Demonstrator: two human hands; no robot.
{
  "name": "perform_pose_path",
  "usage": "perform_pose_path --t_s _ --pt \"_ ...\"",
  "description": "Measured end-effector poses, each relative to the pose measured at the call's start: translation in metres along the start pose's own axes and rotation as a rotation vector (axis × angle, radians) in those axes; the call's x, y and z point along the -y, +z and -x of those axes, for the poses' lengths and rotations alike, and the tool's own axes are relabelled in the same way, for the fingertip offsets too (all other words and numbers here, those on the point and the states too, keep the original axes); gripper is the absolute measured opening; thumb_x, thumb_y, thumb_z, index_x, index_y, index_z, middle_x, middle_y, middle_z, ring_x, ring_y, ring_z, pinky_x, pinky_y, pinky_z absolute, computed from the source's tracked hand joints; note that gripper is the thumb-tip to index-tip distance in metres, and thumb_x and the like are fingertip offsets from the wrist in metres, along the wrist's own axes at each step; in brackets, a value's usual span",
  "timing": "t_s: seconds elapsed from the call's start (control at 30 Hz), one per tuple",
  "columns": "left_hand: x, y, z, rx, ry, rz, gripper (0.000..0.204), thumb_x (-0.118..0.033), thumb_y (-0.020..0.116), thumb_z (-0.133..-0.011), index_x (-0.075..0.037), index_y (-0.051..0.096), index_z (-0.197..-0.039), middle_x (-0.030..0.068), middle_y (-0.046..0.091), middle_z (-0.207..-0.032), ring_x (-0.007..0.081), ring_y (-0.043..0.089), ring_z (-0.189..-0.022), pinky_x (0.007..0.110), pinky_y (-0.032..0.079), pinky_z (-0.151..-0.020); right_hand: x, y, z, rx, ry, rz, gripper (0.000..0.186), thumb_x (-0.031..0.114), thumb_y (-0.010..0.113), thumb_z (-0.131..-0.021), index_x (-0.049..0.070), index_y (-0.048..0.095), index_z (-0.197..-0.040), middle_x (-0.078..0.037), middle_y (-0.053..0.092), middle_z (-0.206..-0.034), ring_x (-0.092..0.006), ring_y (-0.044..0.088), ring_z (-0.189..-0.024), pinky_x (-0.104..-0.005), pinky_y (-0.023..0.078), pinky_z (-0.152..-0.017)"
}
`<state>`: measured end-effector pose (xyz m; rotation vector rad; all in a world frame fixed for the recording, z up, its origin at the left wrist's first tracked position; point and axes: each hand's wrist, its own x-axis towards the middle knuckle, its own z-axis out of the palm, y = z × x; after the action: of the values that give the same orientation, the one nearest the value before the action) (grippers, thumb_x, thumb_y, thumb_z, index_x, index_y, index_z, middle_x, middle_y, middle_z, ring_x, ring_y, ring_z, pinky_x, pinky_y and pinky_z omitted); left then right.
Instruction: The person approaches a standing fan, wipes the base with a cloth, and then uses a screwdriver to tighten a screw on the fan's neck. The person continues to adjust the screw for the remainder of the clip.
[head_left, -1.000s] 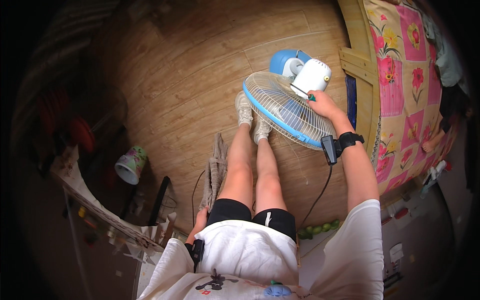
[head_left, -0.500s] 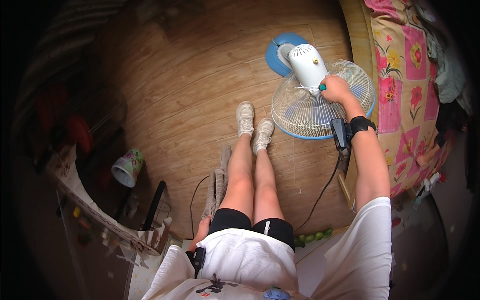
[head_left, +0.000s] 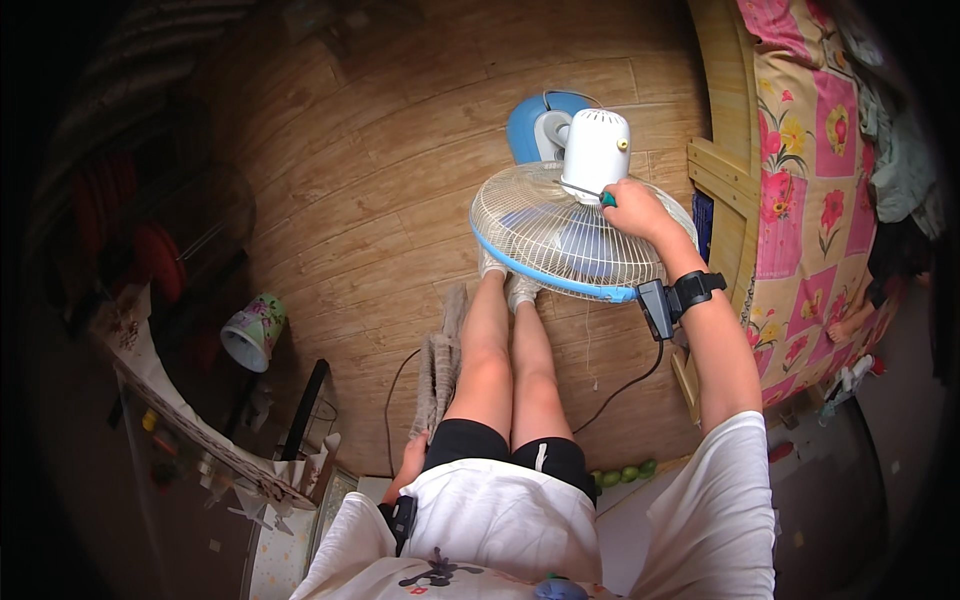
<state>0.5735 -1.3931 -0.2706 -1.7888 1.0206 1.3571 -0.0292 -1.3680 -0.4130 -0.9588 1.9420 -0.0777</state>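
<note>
Starting from the left, would watch the limp greyish-brown ribbed cloth (head_left: pixel 440 355): could slide down and get underfoot with a lazy hold. Next along, would worry more about the blue-and-white electric fan (head_left: pixel 570 235), out front and overlapping the pale lace-up shoes (head_left: pixel 522 291), left of the light wooden bed frame (head_left: pixel 735 180). Could tip onto those toes if nudged up top, probably thanks to that wide cage. Can't tell whether standing flat on the floor (head_left: pixel 380 250). Could also scrape the white rounded motor housing (head_left: pixel 595 145) with the slim green-handled screwdriver (head_left: pixel 608 199), given such a sideways angle. As for pose: got the left hand (head_left: pixel 412 458) tucked low, with grip apparently curled around the cloth, though partly hidden. Got the right hand (head_left: pixel 642 212) reaching far forward on a nearly straight arm, behind the cage, with grip clenched on the screwdriver handle, pointing the shaft leftward across the housing's lower end.
</note>
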Motion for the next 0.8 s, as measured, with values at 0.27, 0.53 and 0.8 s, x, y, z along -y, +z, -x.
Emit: perform_pose_path --t_s 0.27,0.53,0.8 --pt "0.026 0.001 -0.016 0.018 -0.098 0.004 0.054 -0.044 0.047 -0.088 0.005 0.055 -0.067 0.0078 0.048 -0.059 0.0163 0.044 -0.059 0.035 0.037 -0.056 0.006 0.021 -0.001 0.021 0.063 -0.096 0.023 0.016 0.054 -0.072 0.002 0.063 -0.087 -0.022 0.061 -0.089 -0.0372 0.058 -0.086 -0.0435 0.045 -0.080" --pt "0.018 0.005 -0.010 -0.010 0.002 0.058 0.053 -0.044 0.048 -0.087 0.004 0.057 -0.070 0.0042 0.045 -0.057 0.0137 0.041 -0.057 0.032 0.035 -0.054 0.003 0.035 -0.015 -0.128 0.116 0.015 0.020 0.014 0.057 -0.073 0.003 0.063 -0.089 -0.019 0.058 -0.094 -0.0349 0.054 -0.096 -0.0423 0.045 -0.082" --pt "0.034 0.003 -0.015 -0.016 0.124 -0.037 0.050 -0.043 0.048 -0.088 0.003 0.058 -0.072 0.0022 0.050 -0.060 0.0134 0.044 -0.055 0.031 0.036 -0.052 -0.018 0.008 -0.031 -0.230 0.136 0.115 0.022 0.011 0.056 -0.072 0.004 0.062 -0.091 -0.018 0.057 -0.096 -0.0342 0.053 -0.097 -0.0417 0.045 -0.083"
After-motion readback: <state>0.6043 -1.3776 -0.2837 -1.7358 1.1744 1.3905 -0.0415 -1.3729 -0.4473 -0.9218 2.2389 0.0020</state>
